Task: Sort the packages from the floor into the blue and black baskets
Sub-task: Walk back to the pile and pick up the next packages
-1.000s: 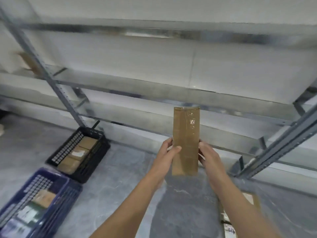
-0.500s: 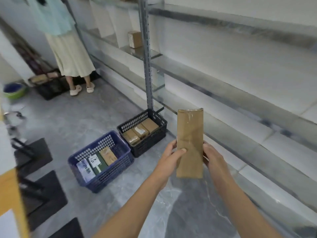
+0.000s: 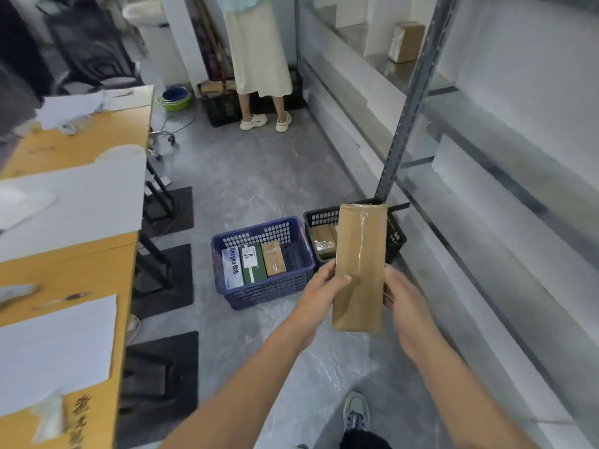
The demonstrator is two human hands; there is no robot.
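Note:
I hold a long brown cardboard package (image 3: pixel 359 267), sealed with clear tape, upright in front of me. My left hand (image 3: pixel 321 290) grips its left edge with the thumb across the front. My right hand (image 3: pixel 402 299) grips its right edge. On the grey floor beyond stands the blue basket (image 3: pixel 259 293) with three boxes lying side by side in it. The black basket (image 3: pixel 397 236) stands right of it against the shelf post, partly hidden by the package, with brown packages inside.
A metal shelving rack (image 3: pixel 408 118) runs along the right, with a box (image 3: pixel 406 42) on an upper shelf. An orange desk (image 3: pixel 64 254) with papers fills the left. A person in a pale skirt (image 3: pixel 259 59) stands at the far end of the aisle. My shoe (image 3: pixel 356 413) is below.
My view has swung left and down the aisle, from the shelf wall to the baskets, desk and person. The package stays upright in both hands, now in front of the black basket.

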